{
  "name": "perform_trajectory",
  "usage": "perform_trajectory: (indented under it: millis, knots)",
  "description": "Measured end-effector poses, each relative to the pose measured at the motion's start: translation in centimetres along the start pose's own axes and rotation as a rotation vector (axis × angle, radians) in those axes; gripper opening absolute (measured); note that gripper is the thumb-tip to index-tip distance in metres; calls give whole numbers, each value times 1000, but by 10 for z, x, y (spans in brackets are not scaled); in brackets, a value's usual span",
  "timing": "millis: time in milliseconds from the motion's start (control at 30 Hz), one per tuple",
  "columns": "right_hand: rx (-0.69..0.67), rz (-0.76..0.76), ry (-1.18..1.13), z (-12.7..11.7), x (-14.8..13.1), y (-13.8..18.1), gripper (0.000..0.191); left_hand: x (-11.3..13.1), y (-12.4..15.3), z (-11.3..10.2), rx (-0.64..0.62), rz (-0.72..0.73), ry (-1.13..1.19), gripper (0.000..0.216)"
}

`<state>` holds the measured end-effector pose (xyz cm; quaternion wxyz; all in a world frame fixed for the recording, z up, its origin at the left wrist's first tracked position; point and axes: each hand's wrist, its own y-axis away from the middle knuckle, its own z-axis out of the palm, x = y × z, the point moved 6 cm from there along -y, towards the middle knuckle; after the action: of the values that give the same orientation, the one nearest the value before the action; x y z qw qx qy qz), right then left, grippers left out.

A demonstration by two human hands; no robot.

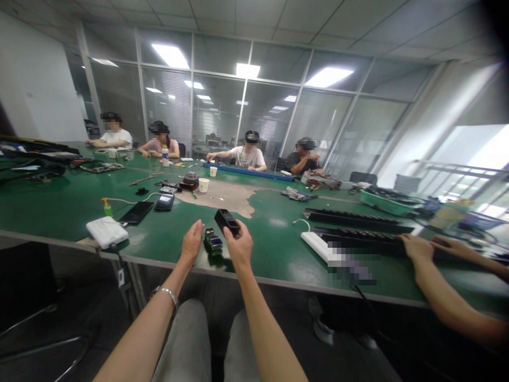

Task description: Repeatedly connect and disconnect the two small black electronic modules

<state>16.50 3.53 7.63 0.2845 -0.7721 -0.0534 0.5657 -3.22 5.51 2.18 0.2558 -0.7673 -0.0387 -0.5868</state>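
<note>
My right hand (239, 245) grips a black rectangular plastic housing (225, 218) with openings in its face, tilted above the green table. My left hand (192, 242) is raised at the table's near side, fingers extended and nothing visible in it. Between my two hands, a small electronic module (213, 242) with exposed circuit boards and a bluish part lies on the table. The housing is apart from it.
To the left are a white power bank (106, 232), a black phone (136, 213) and a green-capped bottle (107, 207). A paper cup (203, 184) stands ahead. At right lie a white power strip (318, 247), black rails (358, 220) and a co-worker's hands (417, 248). Several people sit opposite.
</note>
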Motion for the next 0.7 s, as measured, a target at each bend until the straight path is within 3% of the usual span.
perform_trajectory:
  millis: [233,367,700]
  knots:
    - [-28,-18,167,-13,51,1,49,4,1,0,-6,-7,21,62]
    - [-60,-33,226,-12,55,5,50,4,1,1,-2,-11,0,63]
    - [-86,-169,342,-6,52,12,73,11,4,2,8,-16,-60,64]
